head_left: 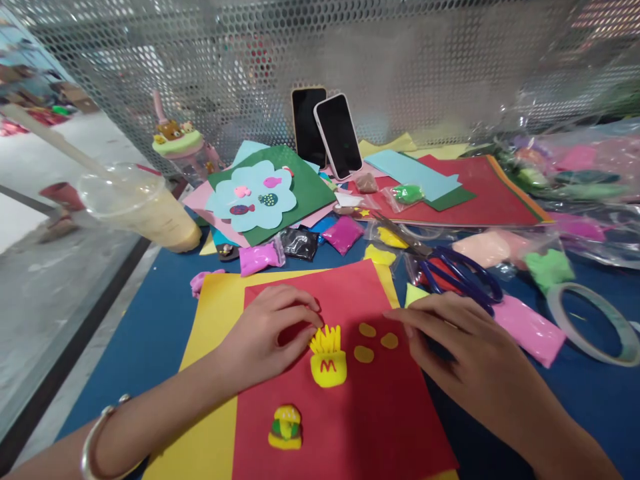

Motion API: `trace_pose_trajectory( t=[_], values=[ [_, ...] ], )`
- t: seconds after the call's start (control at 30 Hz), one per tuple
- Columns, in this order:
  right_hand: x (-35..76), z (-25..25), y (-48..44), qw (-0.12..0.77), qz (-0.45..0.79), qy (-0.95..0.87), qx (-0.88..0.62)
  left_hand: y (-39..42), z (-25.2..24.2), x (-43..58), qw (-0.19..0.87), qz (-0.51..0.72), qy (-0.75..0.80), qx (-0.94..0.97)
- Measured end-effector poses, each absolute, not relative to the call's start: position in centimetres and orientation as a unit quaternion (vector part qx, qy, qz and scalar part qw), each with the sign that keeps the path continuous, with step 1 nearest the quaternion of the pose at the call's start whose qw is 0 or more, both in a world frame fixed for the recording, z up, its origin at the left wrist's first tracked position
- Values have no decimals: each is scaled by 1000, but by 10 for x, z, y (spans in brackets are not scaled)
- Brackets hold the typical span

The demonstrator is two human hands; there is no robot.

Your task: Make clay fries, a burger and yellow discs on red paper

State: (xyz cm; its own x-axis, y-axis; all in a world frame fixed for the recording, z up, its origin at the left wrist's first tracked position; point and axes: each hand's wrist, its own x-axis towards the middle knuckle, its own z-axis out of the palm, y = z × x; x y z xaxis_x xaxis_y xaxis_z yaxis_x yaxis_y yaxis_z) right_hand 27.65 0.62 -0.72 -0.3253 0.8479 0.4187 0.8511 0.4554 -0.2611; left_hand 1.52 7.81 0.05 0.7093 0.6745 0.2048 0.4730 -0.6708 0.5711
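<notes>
A red sheet (400, 420) lies over a yellow sheet (200, 373) on the blue table. Yellow clay fries with a red M (329, 367) sit mid-sheet, and a small clay burger (286, 427) lies below them to the left. Three flat tan-yellow pieces (364, 353) are right of the fries. My left hand (273, 330) is just left of the fries, thumb and index fingertips close together at their upper left edge; anything between them is too small to tell. My right hand (460, 340) hovers right of the tan-yellow pieces, fingers apart and holding nothing visible.
Behind the sheets lie blue-handled scissors (460, 277), bagged clay such as a magenta packet (343, 233), and coloured papers. A tape roll (593, 323) is at right. Two phones (339, 137) lean on the metal mesh. A tilted drink cup (145, 207) stands at left.
</notes>
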Motion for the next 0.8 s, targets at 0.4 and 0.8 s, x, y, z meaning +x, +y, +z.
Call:
trace_pose_trajectory(
  t=[0.4,0.8],
  values=[
    [349,-13,31,147,-23,-716,-682,85,-1,11,222,234,345,881],
    [355,-34,53,129,-26,-718,-683,187,40,54,164,209,433,862]
  ],
)
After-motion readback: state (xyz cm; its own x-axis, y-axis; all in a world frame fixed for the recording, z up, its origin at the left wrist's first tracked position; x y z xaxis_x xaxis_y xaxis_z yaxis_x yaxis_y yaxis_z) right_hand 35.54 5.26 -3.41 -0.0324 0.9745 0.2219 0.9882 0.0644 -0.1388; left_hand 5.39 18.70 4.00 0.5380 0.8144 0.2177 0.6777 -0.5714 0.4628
